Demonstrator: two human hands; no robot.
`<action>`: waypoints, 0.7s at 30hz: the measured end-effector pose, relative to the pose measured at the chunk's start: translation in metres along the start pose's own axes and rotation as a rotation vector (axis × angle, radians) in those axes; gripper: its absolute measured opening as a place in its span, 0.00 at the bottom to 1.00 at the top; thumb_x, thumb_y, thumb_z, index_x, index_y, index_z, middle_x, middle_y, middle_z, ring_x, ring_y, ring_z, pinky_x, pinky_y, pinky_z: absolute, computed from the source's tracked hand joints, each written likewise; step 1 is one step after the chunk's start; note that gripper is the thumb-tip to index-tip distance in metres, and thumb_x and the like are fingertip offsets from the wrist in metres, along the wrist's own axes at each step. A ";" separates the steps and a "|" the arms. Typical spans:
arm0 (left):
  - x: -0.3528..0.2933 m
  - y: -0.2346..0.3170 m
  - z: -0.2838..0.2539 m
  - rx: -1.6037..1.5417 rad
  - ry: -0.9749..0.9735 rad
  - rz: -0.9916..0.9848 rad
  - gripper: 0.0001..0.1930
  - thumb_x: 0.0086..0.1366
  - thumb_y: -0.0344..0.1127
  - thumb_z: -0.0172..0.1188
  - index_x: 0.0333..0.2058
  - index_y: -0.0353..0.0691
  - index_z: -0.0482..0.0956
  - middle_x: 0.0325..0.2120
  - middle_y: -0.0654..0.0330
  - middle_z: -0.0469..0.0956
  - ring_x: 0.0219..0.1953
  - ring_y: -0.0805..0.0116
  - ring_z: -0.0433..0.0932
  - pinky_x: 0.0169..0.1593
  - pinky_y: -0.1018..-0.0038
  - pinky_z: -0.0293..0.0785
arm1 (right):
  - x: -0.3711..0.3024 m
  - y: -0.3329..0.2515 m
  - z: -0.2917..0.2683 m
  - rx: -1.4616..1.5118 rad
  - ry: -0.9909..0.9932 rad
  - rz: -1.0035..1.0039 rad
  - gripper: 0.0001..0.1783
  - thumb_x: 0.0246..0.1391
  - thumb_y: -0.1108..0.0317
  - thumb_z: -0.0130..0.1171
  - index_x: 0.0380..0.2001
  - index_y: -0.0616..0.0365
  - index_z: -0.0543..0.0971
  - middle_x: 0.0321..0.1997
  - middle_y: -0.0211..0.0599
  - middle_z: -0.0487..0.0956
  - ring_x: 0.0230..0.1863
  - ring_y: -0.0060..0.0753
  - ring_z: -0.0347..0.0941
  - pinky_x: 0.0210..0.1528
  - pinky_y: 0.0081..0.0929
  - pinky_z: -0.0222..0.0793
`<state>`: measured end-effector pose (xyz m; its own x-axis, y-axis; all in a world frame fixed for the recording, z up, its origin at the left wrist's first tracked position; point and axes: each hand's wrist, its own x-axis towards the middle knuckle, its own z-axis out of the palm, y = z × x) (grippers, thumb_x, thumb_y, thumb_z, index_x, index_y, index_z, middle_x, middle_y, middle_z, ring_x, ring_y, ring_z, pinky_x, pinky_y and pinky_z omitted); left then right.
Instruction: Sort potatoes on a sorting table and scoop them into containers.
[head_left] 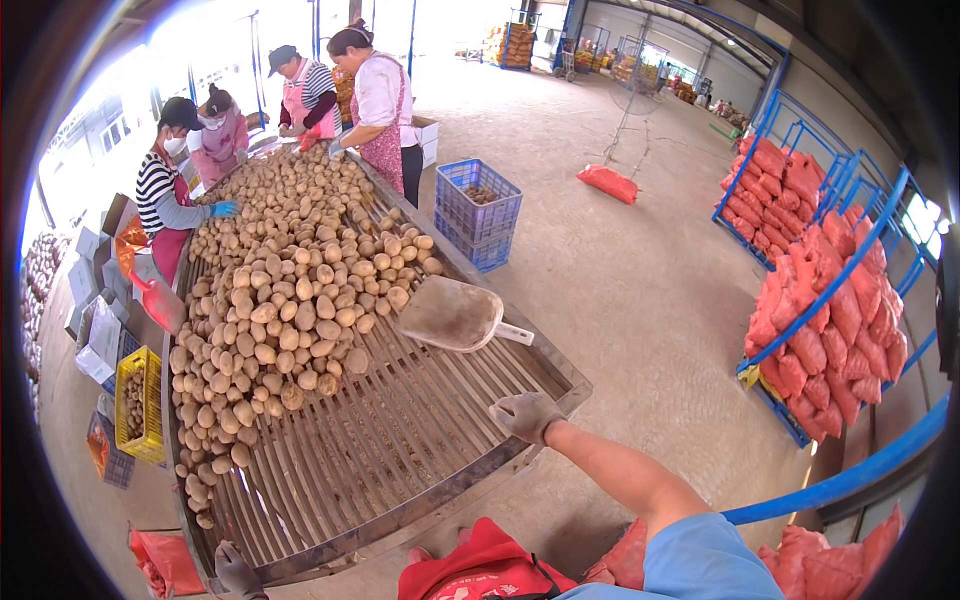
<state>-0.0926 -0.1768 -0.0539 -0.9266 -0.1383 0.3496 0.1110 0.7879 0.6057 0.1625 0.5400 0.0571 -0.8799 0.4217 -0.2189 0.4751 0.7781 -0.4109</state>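
A sloping slatted sorting table [370, 460] stands before me, with a big heap of potatoes [290, 300] over its far and left parts. My right hand [527, 416], in a grey glove, rests at the table's near right side, its fingers loosely extended and holding nothing. At the near left corner is my left hand [238, 572], also gloved, against the table's edge; its fingers look stretched out, and nothing shows in them. A dirty white scoop [452, 314] lies on the slats beyond my right hand, handle toward the right rim. Against the left rim leans a red scoop [160, 303].
Several co-workers stand around the far end, one with a blue-gloved hand [224, 209] at the potatoes. Stacked blue crates [478, 212] stand right of the table, a yellow crate [139, 405] left. Filled red sacks [835, 310] load blue-framed carts at right.
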 end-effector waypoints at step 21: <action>0.001 -0.010 0.003 -0.046 -0.021 -0.035 0.21 0.84 0.43 0.56 0.32 0.35 0.81 0.23 0.57 0.80 0.27 0.64 0.78 0.36 0.63 0.73 | 0.000 0.002 0.004 0.020 0.056 -0.034 0.25 0.75 0.44 0.49 0.40 0.49 0.87 0.44 0.46 0.89 0.50 0.57 0.85 0.54 0.53 0.78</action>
<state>-0.0958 -0.1828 -0.0620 -0.9376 -0.1520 0.3127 0.0942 0.7546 0.6494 0.1635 0.5397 0.0529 -0.8936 0.4212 -0.1549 0.4445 0.7832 -0.4348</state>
